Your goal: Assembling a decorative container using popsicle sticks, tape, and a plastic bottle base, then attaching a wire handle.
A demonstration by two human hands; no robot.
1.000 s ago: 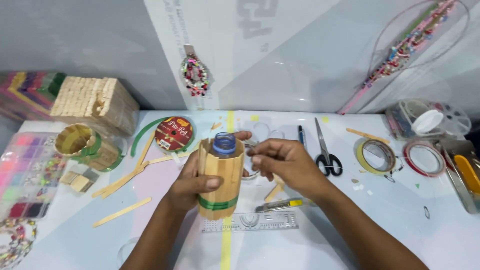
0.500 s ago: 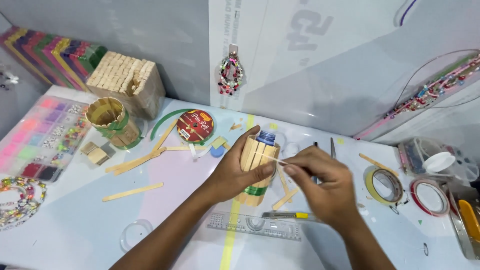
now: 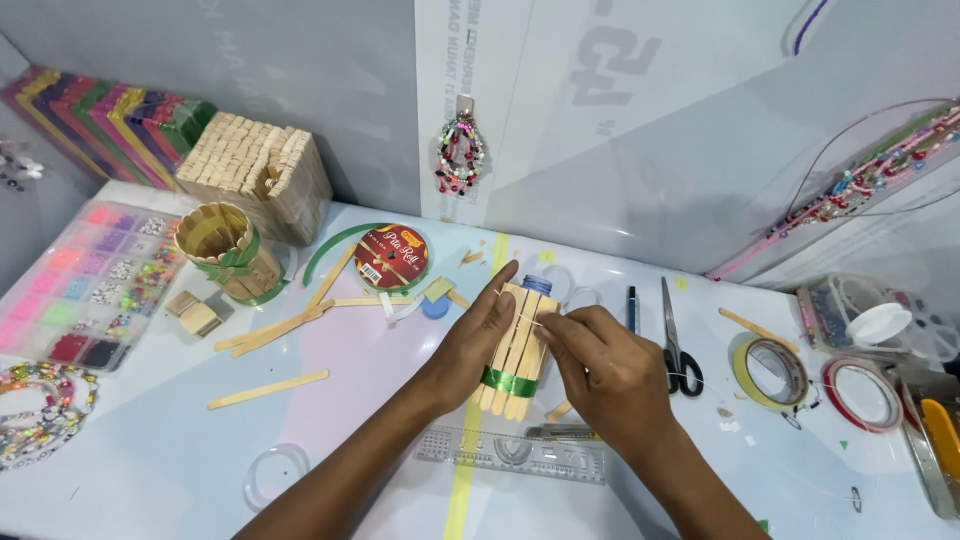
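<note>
Standing stick-clad bottle (image 3: 515, 345), between left hand (image 3: 478, 335), right hand (image 3: 600, 365)

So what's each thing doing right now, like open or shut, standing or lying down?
Stick-covered bottle: upright, green band around its base, held.
Left hand: wrapped around the bottle.
Right hand: fingertips pinched at the sticks.
Scissors: lying flat, blades shut.
Stick cup: upright, open top.
Bead box: open.
Loose stick: lying flat.
</note>
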